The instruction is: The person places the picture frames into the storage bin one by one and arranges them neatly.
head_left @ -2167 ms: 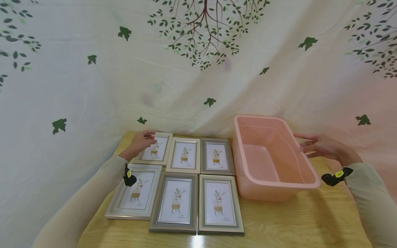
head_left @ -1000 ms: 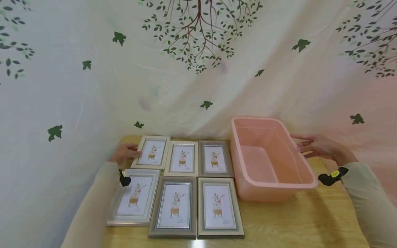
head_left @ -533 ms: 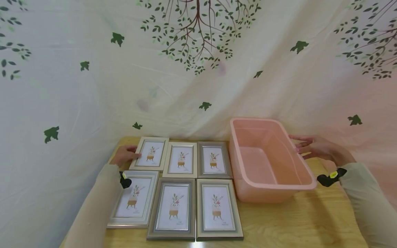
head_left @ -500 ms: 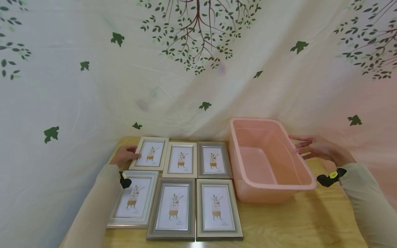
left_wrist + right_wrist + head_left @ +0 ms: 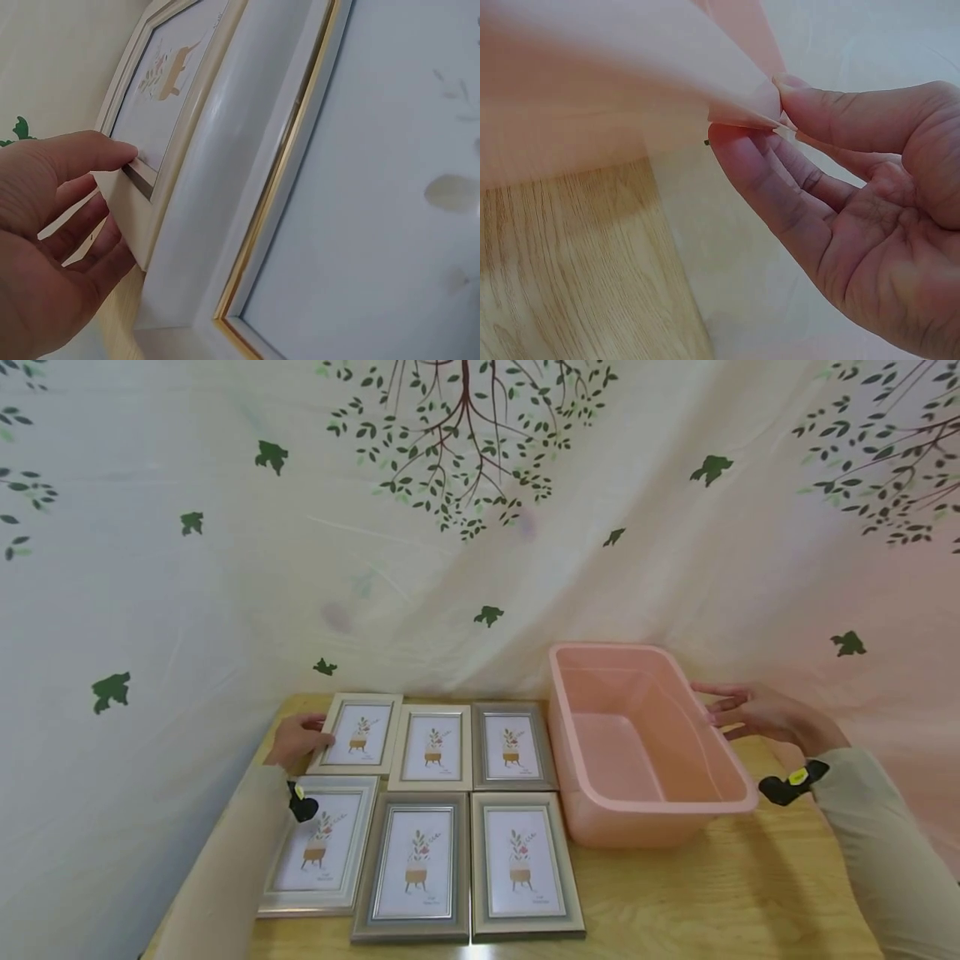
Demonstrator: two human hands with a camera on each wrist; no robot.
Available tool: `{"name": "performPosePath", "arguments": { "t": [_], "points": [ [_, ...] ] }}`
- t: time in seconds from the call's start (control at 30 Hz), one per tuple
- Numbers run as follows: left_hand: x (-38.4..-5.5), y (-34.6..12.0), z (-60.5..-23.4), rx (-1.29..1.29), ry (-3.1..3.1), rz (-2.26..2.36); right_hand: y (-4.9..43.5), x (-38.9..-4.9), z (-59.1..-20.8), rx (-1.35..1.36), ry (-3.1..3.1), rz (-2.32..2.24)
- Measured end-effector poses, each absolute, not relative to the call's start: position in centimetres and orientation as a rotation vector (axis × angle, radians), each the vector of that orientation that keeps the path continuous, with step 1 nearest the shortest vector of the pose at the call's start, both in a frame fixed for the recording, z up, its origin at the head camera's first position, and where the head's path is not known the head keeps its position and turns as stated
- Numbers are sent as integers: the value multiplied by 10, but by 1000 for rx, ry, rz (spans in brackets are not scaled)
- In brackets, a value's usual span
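Note:
My left hand [image 5: 297, 742] grips the left edge of a cream picture frame [image 5: 358, 735] in the far left corner of the group. In the left wrist view its thumb lies over the frame's face, and the other fingers curl at the outer side. The frame lies face up and shows a potted plant print. On the right, my right hand [image 5: 772, 714] pinches the rim of a pink plastic tub [image 5: 622, 806]. Thumb above and fingers below the rim [image 5: 742, 116] show in the right wrist view. Nothing lies inside the tub.
Beside the held frame are another cream frame [image 5: 402, 750] and a grey-brown frame [image 5: 478, 747]. A nearer row holds a white frame [image 5: 352, 877], a bronze frame [image 5: 375, 868] and a silver-beige frame [image 5: 480, 868]. Behind the wooden table [image 5: 675, 902] hangs a leaf-print cloth [image 5: 420, 610].
My left hand has come down from over the far left frame to its left edge and taken hold there. The right hand stays at the tub's rim. The head view has shifted slightly.

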State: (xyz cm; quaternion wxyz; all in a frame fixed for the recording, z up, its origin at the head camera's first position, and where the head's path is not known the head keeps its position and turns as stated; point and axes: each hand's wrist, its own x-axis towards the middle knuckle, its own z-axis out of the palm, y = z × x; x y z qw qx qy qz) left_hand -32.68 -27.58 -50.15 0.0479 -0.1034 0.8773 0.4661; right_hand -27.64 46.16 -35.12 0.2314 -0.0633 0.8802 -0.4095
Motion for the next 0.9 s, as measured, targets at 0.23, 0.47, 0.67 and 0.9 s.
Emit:
{"name": "performPosePath", "arguments": {
  "t": [0.23,0.47,0.67,0.9],
  "points": [
    [-329,-270,-502,-417,2700,1391,462,-277,-354,-192,2426,-1149],
    [-331,-269,-497,-444,2665,1358,464,-275,-356,-195,2423,-1163],
    [-343,-277,-497,-459,2568,1357,464,-274,-358,-212,2432,-1156],
    [-346,-285,-482,-239,2518,1367,466,-276,-359,-210,2417,-1167]
  ]
}}
